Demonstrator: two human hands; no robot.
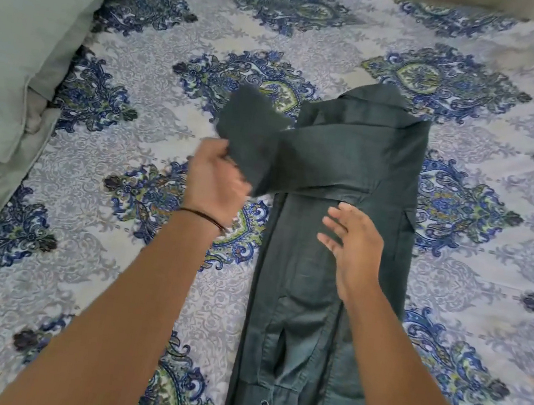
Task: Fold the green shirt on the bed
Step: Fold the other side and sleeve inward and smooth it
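Between fingers of the pinching left hand (215, 177), the sleeve (252, 130) should lie flat across the green shirt (331, 298); right hand (352, 246) hovers spread.

Soft even daylight, faint shadows, motion blur, wide-angle edge distortion

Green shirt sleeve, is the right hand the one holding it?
No, the left hand grips the sleeve, while the right hand is open with straight fingers over the green shirt.

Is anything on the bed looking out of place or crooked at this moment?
Only one sleeve of the green shirt sticks out sideways past the narrow fold, gripped by the left hand. Nothing looks damaged.
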